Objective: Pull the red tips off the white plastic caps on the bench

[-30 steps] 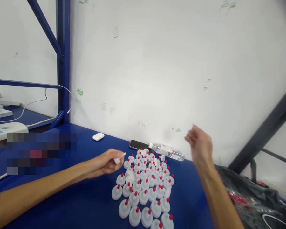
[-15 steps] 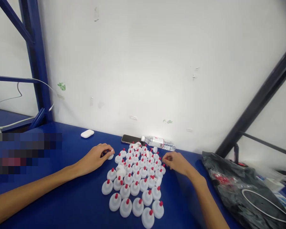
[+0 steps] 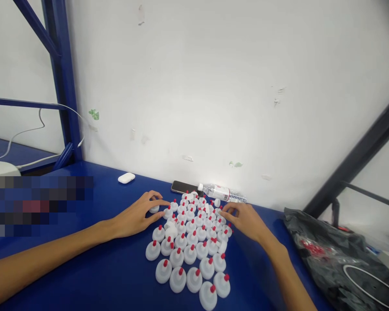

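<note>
Several white caps with red tips (image 3: 191,242) stand packed together on the blue table (image 3: 116,276). My left hand (image 3: 138,216) lies at the left far corner of the cluster, fingers stretched flat, with one white cap (image 3: 154,209) under the fingertips. My right hand (image 3: 244,220) rests at the right far side of the cluster. Its fingers are spread and touch the outer caps there. Neither hand lifts anything.
A phone (image 3: 182,187) and a lying water bottle (image 3: 222,193) sit against the white wall behind the caps. A white earbud case (image 3: 126,178) lies further left. A black plastic bag (image 3: 337,255) with a white cable fills the right side. Blue frame posts stand at left.
My right hand came down from the air to the right edge of the cluster. My left hand lowered the white piece it held to the table and flattened its fingers.
</note>
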Motion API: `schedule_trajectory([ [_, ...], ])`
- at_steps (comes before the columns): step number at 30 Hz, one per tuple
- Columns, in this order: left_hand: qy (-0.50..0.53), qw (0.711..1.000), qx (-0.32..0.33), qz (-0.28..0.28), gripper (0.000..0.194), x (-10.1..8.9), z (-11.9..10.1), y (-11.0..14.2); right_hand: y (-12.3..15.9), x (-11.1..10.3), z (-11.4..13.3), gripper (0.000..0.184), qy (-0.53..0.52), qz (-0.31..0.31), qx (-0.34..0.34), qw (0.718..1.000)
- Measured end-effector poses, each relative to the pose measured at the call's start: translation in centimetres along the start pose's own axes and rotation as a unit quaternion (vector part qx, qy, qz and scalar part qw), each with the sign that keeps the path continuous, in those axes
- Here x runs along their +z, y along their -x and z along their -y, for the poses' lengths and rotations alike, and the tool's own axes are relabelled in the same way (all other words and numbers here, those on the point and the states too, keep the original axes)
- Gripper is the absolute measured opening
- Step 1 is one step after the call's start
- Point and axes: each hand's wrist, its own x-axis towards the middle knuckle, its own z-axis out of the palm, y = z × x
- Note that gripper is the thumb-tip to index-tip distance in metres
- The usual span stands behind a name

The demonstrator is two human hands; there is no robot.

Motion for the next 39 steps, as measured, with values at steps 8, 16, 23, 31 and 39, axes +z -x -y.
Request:
schedule_trajectory([
  [8, -0.003, 0.997, -0.003, -0.078, 0.035, -0.9, -0.9, 0.1, 0.5, -1.1, 0.8, 0.031, -0.118, -0.129, 0.013, 0.985],
  [16, 0.034, 0.99, 0.071, -0.116, 0.05, -2.3, -3.8, 1.2, 0.8, -0.5, 11.4, 0.029, -0.283, -0.106, -0.079, 0.95],
  [23, 0.052, 0.989, 0.072, -0.118, 0.031, -2.0, -5.1, 1.0, 0.7, 0.3, 16.5, 0.023, -0.249, -0.112, -0.118, 0.955],
  [31, 0.0, 0.99, 0.091, -0.107, 0.025, -1.6, -5.0, 1.6, 1.1, 3.1, 16.0, 0.042, -0.136, -0.131, -0.13, 0.973],
  [39, 0.043, 0.994, 0.071, -0.067, 0.024, -1.8, -5.1, 1.8, 1.9, 3.1, 17.6, 0.044, -0.225, -0.077, -0.141, 0.961],
])
